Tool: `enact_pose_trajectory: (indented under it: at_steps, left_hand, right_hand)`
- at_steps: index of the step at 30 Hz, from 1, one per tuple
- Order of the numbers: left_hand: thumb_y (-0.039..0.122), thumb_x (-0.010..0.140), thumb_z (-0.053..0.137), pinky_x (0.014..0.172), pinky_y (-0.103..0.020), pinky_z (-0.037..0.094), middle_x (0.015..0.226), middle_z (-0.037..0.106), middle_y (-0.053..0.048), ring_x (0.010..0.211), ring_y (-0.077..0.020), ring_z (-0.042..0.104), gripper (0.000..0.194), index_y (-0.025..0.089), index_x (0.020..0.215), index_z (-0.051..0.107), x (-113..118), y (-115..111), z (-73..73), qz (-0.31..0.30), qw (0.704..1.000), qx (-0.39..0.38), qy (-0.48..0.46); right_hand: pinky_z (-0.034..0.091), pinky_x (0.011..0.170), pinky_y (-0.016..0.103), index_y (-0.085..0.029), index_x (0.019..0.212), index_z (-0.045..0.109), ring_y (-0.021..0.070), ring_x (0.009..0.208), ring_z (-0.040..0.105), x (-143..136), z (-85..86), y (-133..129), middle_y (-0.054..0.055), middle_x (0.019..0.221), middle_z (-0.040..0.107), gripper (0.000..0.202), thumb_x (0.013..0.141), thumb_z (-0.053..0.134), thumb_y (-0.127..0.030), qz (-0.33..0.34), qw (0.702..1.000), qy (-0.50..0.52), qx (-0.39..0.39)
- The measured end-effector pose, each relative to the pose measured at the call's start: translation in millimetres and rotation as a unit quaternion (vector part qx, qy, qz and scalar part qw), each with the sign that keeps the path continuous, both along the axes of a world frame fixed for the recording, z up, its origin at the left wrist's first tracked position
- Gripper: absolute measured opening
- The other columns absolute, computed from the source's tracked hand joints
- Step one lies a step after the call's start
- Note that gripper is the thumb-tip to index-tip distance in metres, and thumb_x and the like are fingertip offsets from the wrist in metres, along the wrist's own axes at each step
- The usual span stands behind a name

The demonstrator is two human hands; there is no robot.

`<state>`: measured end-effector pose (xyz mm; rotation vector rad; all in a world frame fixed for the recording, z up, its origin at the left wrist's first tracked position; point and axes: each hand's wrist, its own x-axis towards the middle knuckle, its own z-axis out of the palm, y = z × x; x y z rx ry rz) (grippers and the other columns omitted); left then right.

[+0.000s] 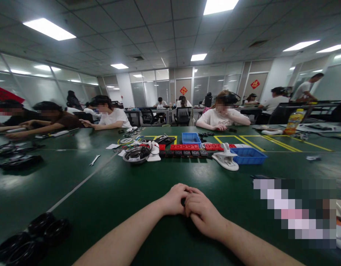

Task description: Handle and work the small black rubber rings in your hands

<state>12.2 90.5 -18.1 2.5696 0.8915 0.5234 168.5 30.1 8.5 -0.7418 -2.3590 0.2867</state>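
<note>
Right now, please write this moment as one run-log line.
left hand touching right hand | held item: unclear | ahead: white clamp-shaped object beside blue rectangular tray | surface: green tabletop

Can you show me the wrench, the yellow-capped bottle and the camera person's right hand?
Wrench (95,160), head view: middle of its handle.
Bottle (293,123), head view: middle of its body.
Right hand (203,212), head view: back of the hand.

No writing could be read: the gold characters on the central red diamond sign (183,90) and the right-hand diamond sign (255,84) were too small, the bottle label (293,119) too blurred.
</note>
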Motion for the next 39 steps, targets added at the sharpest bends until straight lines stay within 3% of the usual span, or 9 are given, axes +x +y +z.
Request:
enact_pose_trajectory:
  at_steps: [2, 5, 9, 14, 24, 31, 35, 39]
  left_hand:
    - [0.029, 0.056, 0.074, 0.09, -0.035, 0.036, 0.105, 0.053, -0.002, 0.102, -0.0231, 0.046, 0.034, 0.024, 0.088, 0.063, 0, -1, -0.1, -0.003, 1.0, 0.004, 0.004]
    - [0.032, 0.055, 0.074, 0.091, -0.036, 0.035, 0.109, 0.051, -0.002, 0.101, -0.0237, 0.046, 0.051, 0.025, 0.103, 0.057, 1, -4, 3.5, -0.001, 1.0, 0.012, 0.01]
    - [0.041, 0.053, 0.073, 0.089, -0.037, 0.036, 0.108, 0.05, -0.005, 0.097, -0.0244, 0.047, 0.065, 0.021, 0.109, 0.048, 4, -11, 12.4, 0.037, 0.999, 0.021, 0.003]
    - [0.051, 0.053, 0.069, 0.08, -0.035, 0.038, 0.085, 0.052, -0.002, 0.083, -0.0215, 0.049, 0.047, 0.018, 0.082, 0.053, 9, -15, 12.4, 0.075, 0.994, 0.065, 0.039]
    - [0.042, 0.059, 0.065, 0.082, -0.034, 0.037, 0.081, 0.054, -0.002, 0.079, -0.0199, 0.05, 0.033, 0.018, 0.078, 0.053, 14, -17, 7.6, 0.088, 0.99, 0.097, 0.047]
    - [0.037, 0.058, 0.067, 0.079, -0.031, 0.039, 0.086, 0.054, -0.002, 0.082, -0.0198, 0.05, 0.032, 0.018, 0.081, 0.055, 10, -14, 9.6, 0.074, 0.995, 0.068, 0.023]
    - [0.029, 0.058, 0.069, 0.081, -0.03, 0.04, 0.093, 0.054, -0.002, 0.088, -0.0202, 0.049, 0.028, 0.02, 0.082, 0.059, 4, -11, 12.4, 0.041, 0.999, 0.035, 0.006]
    - [0.026, 0.055, 0.072, 0.087, -0.032, 0.038, 0.098, 0.053, -0.001, 0.097, -0.0218, 0.047, 0.022, 0.02, 0.074, 0.062, -1, -5, 13.1, -0.004, 1.0, 0.006, 0.011]
  right_hand:
    - [0.025, 0.099, 0.041, -0.023, 0.067, 0.053, 0.0138, 0.076, 0.055, 1, 3.5, -2, -0.003, 0.068, 0.057, 0.026, 0.062, 0.036, -0.004, 0.004, 1.0, 0.002, 0.006]
    - [0.023, 0.1, 0.043, -0.023, 0.081, 0.054, 0.0166, 0.087, 0.053, 2, 12.0, -3, 0.0, 0.083, 0.059, 0.024, 0.066, 0.041, -0.009, -0.02, 0.999, 0.005, 0.025]
    - [0.034, 0.087, 0.042, -0.019, 0.09, 0.051, 0.0213, 0.087, 0.049, 2, 16.7, 1, 0.006, 0.091, 0.055, 0.021, 0.069, 0.052, -0.022, -0.129, 0.991, -0.021, 0.015]
    - [0.038, 0.071, 0.034, -0.018, 0.073, 0.05, 0.0189, 0.075, 0.048, 1, 3.6, 12, 0.004, 0.078, 0.052, 0.01, 0.073, 0.054, -0.027, -0.225, 0.969, -0.095, -0.034]
    - [0.037, 0.068, 0.032, -0.018, 0.074, 0.054, 0.0193, 0.077, 0.047, 1, -0.4, 14, 0.004, 0.079, 0.051, 0.009, 0.073, 0.056, -0.027, -0.244, 0.964, -0.102, -0.016]
    - [0.038, 0.072, 0.035, -0.018, 0.08, 0.056, 0.0203, 0.08, 0.047, 3, -1.8, 15, 0.005, 0.083, 0.051, 0.01, 0.072, 0.056, -0.025, -0.224, 0.971, -0.077, -0.027]
    - [0.039, 0.076, 0.036, -0.018, 0.083, 0.055, 0.0194, 0.083, 0.048, 4, -1.4, 12, 0.005, 0.087, 0.053, 0.016, 0.068, 0.05, -0.012, -0.146, 0.988, -0.03, -0.026]
    - [0.037, 0.084, 0.038, -0.019, 0.07, 0.053, 0.0177, 0.083, 0.05, 3, -2.1, 9, 0.003, 0.081, 0.055, 0.018, 0.062, 0.045, -0.006, -0.046, 0.999, 0.007, 0.012]
